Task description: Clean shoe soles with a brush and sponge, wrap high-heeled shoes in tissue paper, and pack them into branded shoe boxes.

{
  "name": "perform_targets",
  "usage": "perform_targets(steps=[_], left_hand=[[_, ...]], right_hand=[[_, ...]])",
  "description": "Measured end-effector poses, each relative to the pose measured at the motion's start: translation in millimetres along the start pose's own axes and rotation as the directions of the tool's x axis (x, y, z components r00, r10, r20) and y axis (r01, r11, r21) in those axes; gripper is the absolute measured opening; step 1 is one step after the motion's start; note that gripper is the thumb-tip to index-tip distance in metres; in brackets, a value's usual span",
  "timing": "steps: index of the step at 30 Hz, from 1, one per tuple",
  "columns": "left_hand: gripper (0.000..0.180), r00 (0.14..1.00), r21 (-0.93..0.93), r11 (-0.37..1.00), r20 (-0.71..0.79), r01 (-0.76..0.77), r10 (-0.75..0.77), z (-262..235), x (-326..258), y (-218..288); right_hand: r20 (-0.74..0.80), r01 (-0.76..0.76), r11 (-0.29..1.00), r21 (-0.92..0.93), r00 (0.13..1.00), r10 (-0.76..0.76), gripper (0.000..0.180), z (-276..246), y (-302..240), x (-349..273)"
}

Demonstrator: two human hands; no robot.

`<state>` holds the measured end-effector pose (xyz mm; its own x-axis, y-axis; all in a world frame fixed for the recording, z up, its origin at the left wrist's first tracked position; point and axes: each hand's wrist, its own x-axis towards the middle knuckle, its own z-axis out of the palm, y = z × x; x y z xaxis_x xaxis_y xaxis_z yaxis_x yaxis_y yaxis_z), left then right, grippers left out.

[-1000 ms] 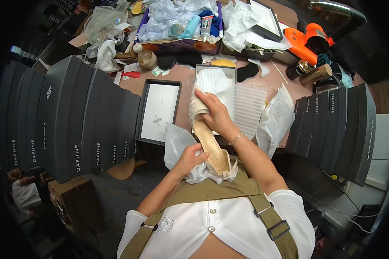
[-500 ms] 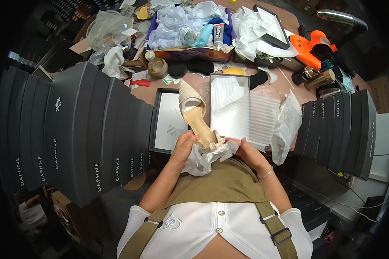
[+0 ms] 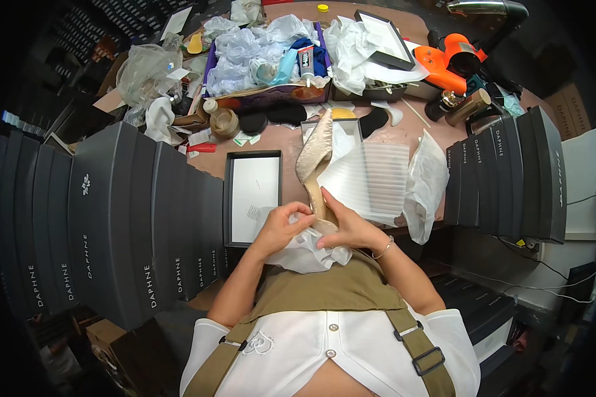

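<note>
A beige pointed-toe shoe [image 3: 315, 153] is in my hands, tipped on its side with the toe pointing away from me. My left hand [image 3: 282, 228] pinches it at the heel end, from the left. From the right, my right hand [image 3: 352, 228] has its thumb along the shoe's inside and its fingers round the heel part. Crumpled white tissue paper [image 3: 304, 257] hangs beneath both hands and hides the back of the shoe. An open dark shallow box part [image 3: 229, 198] with a white inside lies left of the shoe. Behind the shoe is another dark-rimmed box [image 3: 361, 130].
Dark shoe boxes [image 3: 122, 218] are stacked high at my left, others [image 3: 510, 178] at my right. A ribbed white sheet [image 3: 385, 178] and white tissue [image 3: 427, 188] lie right of the shoe. Farther back are a paper-filled purple box [image 3: 265, 97], a jar [image 3: 224, 122] and an orange tool [image 3: 442, 69].
The shoe has turned from sole-down to its side, toe now farther right. My right hand has moved left onto it, and my left hand has shifted along the heel end.
</note>
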<state>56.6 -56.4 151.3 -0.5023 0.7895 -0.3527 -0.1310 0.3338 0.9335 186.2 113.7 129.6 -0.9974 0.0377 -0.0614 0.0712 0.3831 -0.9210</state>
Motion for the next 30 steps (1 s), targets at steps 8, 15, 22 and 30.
perform_targets(steps=[8, 15, 22, 30], left_hand=[[0.029, 0.978, 0.434, 0.899, 0.203, -0.05, -0.044, -61.1, -48.6, 21.0], [0.023, 0.469, 0.771, 0.607, -0.472, -0.19, 0.747, -70.3, -30.2, 88.3], [0.02, 0.806, 0.51, 0.846, -0.43, -0.156, 0.408, -37.1, 0.9, 9.3], [0.013, 0.909, 0.144, 0.985, -0.391, -0.095, 0.145, -55.0, 32.6, -53.1]], right_hand=[[0.059, -0.127, 0.389, 0.912, 0.981, 0.183, 0.089, -52.3, 43.2, -68.9], [-0.137, 0.128, 0.159, 0.979, 0.989, 0.047, 0.103, -60.0, 12.7, -62.0], [-0.121, 0.133, 0.063, 0.989, 0.979, -0.161, 0.113, -62.8, 23.9, -55.2], [0.484, -0.401, 0.366, 0.84, 0.858, -0.173, 0.088, -92.9, -14.1, -54.7]])
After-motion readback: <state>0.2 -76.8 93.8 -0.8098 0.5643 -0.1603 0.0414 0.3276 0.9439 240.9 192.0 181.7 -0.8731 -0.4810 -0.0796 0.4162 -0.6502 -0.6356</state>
